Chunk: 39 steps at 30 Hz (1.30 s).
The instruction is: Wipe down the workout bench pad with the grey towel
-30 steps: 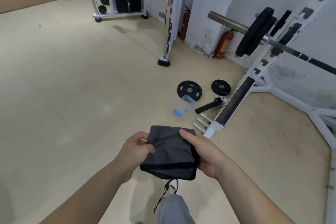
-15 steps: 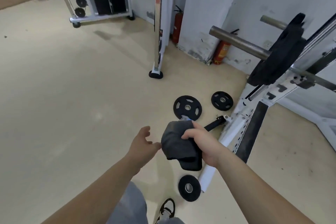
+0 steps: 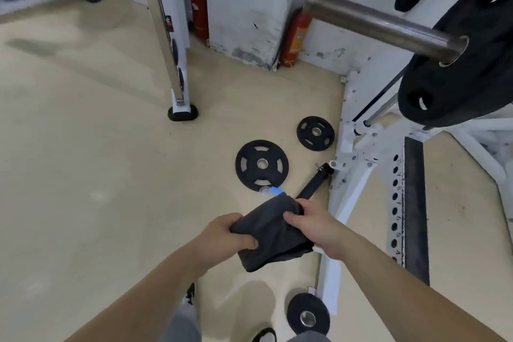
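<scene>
ME: Back onto the grey towel point(image 3: 272, 233) goes my left hand point(image 3: 233, 233). Half a second ago it hung free and only my right hand point(image 3: 313, 228) had the cloth.

FRIEND: So both have it now?

ME: Both. Left fingers are curled round the near-left edge and right thumb and fingers pinch the far-right side. The towel is bunched between them, up off the floor point(image 3: 97, 175), just left of the white rack point(image 3: 358, 194).

FRIEND: Wiping yet?

ME: Not yet. I'd say this is the carry-and-fold step, getting the cloth into a tidy wad. The loaded bar point(image 3: 383, 26) is up on my far right. Loose weight plates point(image 3: 261, 165) lie on the floor just beyond the towel, with one more near my feet.

FRIEND: Where's the bench pad?

ME: Can't pick it out from here. A dark strip point(image 3: 415, 203) runs along the rack's base on the right, but I can't tell what it is. Next move, as I judge it: turn right, find the pad, spread the towel flat on it under one palm, and mind those plates underfoot.
</scene>
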Tool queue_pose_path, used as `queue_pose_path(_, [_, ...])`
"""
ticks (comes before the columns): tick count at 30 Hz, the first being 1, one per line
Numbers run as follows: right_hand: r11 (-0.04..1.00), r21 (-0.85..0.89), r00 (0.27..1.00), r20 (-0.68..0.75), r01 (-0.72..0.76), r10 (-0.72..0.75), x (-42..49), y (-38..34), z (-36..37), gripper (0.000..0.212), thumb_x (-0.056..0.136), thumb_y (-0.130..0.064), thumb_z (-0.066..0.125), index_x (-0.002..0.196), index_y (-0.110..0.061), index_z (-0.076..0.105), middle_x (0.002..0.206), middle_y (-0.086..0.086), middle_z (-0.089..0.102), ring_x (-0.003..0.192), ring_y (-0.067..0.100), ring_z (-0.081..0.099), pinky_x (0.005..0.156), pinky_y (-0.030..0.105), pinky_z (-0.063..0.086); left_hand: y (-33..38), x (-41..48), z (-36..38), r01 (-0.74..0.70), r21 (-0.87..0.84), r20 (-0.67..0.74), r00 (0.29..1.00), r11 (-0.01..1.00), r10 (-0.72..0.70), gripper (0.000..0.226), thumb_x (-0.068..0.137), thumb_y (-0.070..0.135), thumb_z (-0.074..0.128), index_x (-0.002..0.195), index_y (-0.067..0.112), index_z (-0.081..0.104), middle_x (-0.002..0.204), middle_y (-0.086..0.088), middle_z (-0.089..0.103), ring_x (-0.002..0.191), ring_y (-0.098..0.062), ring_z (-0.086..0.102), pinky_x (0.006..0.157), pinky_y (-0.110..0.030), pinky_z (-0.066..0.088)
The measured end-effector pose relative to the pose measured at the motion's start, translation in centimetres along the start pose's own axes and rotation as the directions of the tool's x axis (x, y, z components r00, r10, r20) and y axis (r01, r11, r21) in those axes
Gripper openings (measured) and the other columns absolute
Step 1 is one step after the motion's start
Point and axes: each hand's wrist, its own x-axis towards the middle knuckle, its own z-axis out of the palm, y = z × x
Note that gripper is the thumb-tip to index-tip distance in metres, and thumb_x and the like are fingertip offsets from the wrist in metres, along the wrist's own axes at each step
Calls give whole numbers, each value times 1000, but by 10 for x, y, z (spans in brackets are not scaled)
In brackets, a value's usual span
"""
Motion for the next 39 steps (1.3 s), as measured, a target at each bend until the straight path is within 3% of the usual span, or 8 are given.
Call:
queue_pose_path(3, [999, -45, 998, -69, -7, 4, 88, 50, 10, 12, 104, -37, 55, 114, -32, 61, 116, -2, 71, 108, 18, 68, 94, 40, 59, -42, 88, 11, 95, -157, 21, 995, 983, -93, 35, 73, 12, 77, 106, 4, 66, 98, -16, 74, 93, -31, 74, 88, -47, 62])
queue_pose_path(9, [997, 51, 947, -313, -55, 69, 261, 182, 26, 20, 101, -37, 63, 113, -22, 68, 113, 0, 70, 96, 13, 64, 73, 25, 48, -146, 269, 63, 192, -272, 24, 981, 943, -193, 25, 84, 10, 65, 109, 10, 69, 102, -11, 78, 87, -28, 78, 81, -43, 64])
queue_pose_path(13, [995, -22, 961, -260, -100, 90, 361, 228, 15, 18, 92, -31, 72, 99, -16, 71, 99, 3, 73, 91, 19, 71, 77, 31, 57, -195, 373, 81, 207, -283, -43, 973, 936, -229, 23, 87, 14, 59, 105, 4, 69, 100, -17, 77, 81, -33, 78, 79, -46, 65])
queue_pose_path(18, [981, -170, 977, -205, -89, 53, 436, 244, 8, 44, 82, -9, 68, 124, -22, 64, 100, 3, 68, 81, 18, 67, 68, 26, 54, -228, 443, 97, 177, -307, -118, 968, 935, -222, 19, 91, 13, 59, 105, 4, 66, 95, -17, 76, 80, -31, 77, 76, -43, 65])
queue_pose_path(24, [879, -454, 929, -368, -147, -34, 457, 260, 17, 58, 92, -32, 58, 146, -21, 41, 142, 8, 42, 123, 33, 52, 101, 46, 51, -236, 443, 84, 251, 29, -261, 936, 968, -235, 46, 91, 28, 56, 134, 13, 48, 110, -6, 61, 77, -27, 74, 76, -43, 65])
queue_pose_path(30, [993, -72, 913, -391, 96, -117, 400, 220, 31, 17, 97, -29, 53, 90, -21, 66, 79, -2, 62, 67, 16, 55, 64, 26, 46, -184, 396, 48, 34, 231, -245, 969, 972, 25, 32, 89, 29, 60, 120, 24, 59, 103, -1, 68, 88, -21, 73, 84, -44, 63])
queue_pose_path(34, [963, 4, 914, -316, 270, -255, 358, 194, 50, 20, 97, -35, 59, 89, -24, 74, 92, 3, 76, 90, 24, 73, 85, 40, 58, -163, 367, 40, -194, 467, -130, 950, 863, 284, 18, 95, 28, 61, 112, 28, 62, 94, 7, 70, 77, -12, 67, 73, -25, 57])
queue_pose_path(39, [890, -12, 822, -377, 456, -427, 327, 181, 46, 16, 99, -33, 63, 91, -27, 76, 92, 5, 78, 90, 26, 75, 85, 46, 62, -152, 373, 31, -339, 776, -32, 820, 532, 571, 21, 96, 31, 56, 116, 34, 63, 106, 14, 68, 91, -9, 66, 82, -34, 56])
